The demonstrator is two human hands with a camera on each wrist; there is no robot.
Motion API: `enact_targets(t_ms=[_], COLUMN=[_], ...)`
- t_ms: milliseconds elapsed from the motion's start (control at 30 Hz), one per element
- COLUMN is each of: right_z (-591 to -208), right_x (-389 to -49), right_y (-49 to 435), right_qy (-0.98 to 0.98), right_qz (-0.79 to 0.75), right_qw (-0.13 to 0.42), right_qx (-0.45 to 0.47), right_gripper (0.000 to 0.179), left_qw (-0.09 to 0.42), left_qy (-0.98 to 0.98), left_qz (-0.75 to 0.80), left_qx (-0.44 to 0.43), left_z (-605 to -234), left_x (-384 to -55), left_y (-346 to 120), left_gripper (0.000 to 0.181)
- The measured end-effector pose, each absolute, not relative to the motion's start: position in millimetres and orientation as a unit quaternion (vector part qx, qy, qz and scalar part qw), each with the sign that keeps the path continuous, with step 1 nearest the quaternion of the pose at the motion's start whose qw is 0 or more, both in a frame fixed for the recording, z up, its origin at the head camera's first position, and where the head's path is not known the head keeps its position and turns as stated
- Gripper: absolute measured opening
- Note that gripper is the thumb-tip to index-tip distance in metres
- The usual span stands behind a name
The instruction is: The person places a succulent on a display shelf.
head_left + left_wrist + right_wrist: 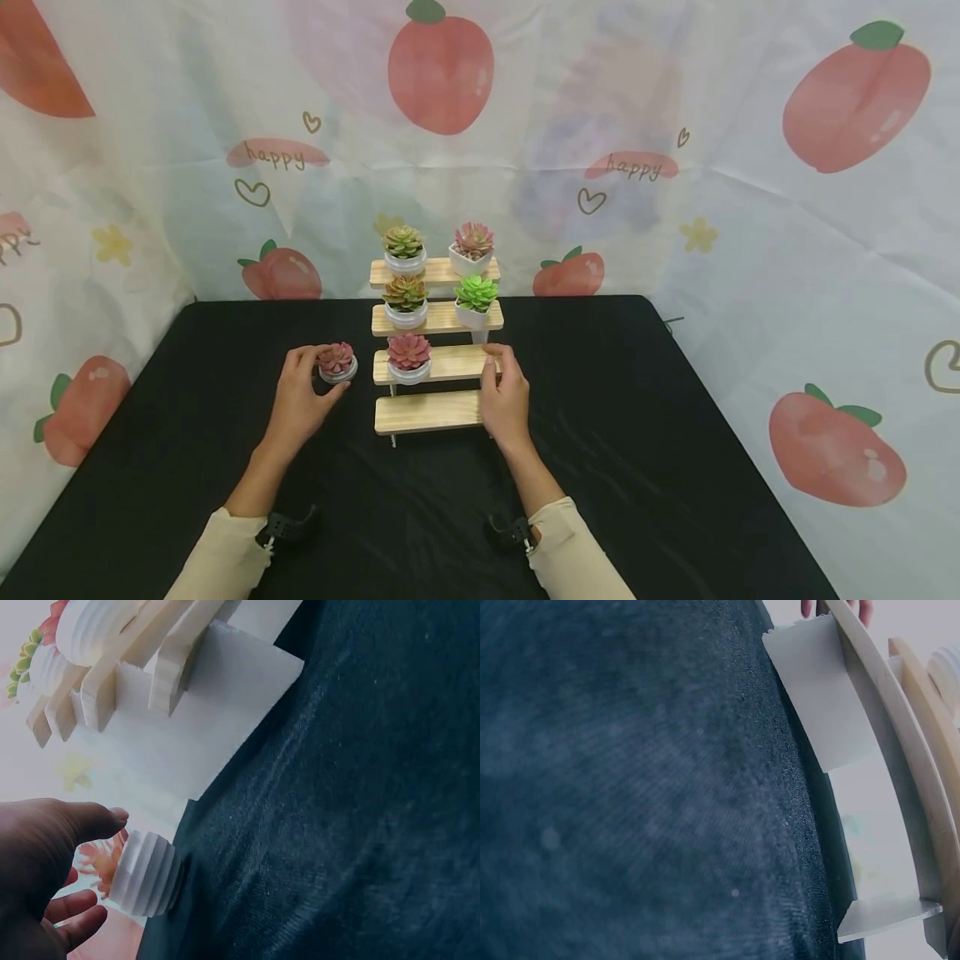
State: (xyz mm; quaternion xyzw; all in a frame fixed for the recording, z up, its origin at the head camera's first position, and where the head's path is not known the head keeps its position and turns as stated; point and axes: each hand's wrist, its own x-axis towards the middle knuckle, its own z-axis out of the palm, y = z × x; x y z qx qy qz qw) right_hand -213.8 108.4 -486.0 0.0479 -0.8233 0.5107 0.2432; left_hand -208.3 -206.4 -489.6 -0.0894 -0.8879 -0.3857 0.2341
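Note:
On the black table, left of a tiered wooden stand (427, 412), sits a pink succulent in a white ribbed pot (146, 874). My left hand (298, 392) is around this plant, thumb on the near side and fingers at the far side. The left wrist view shows a small gap between thumb and pot. My right hand (507, 398) holds the stand's right end, its thumb by the second-lowest shelf. On that shelf's left stands another pink succulent (408, 353). Little of the right hand's grip shows in the right wrist view.
Higher shelves carry a brownish-green succulent (405, 295), a bright green one (476, 295), a pale green one (403, 243) and a pink one (474, 242). White side panels (217, 697) support the stand. A fruit-print curtain (450, 192) hangs behind the black table (637, 467).

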Motion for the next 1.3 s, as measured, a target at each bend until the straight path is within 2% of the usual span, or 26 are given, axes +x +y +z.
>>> enact_targets(t_ms=[200, 800, 1033, 1300], right_z=[-485.2, -485.9, -486.6, -486.1], right_x=[-213.5, -214.1, -213.0, -214.9], right_y=[108.9, 106.9, 105.5, 106.9], right_qy=[-0.825, -0.822, -0.821, -0.82], right_qz=[0.514, 0.511, 0.511, 0.512], right_qw=[0.234, 0.247, 0.251, 0.251], right_qx=[0.041, 0.045, 0.048, 0.046], right_gripper=[0.024, 0.024, 0.023, 0.023], left_qw=[0.238, 0.2, 0.155, 0.151], left_qy=[-0.881, -0.879, -0.889, -0.893], left_qz=[-0.401, -0.427, -0.426, -0.419], left_qx=[-0.081, -0.074, -0.065, -0.064], left_z=[-496.6, -506.8, -510.6, -510.3], left_x=[-215.0, -231.1, -230.9, -232.4], left_y=[-209.3, -209.1, -208.0, -209.5], left_gripper=[0.064, 0.088, 0.081, 0.075])
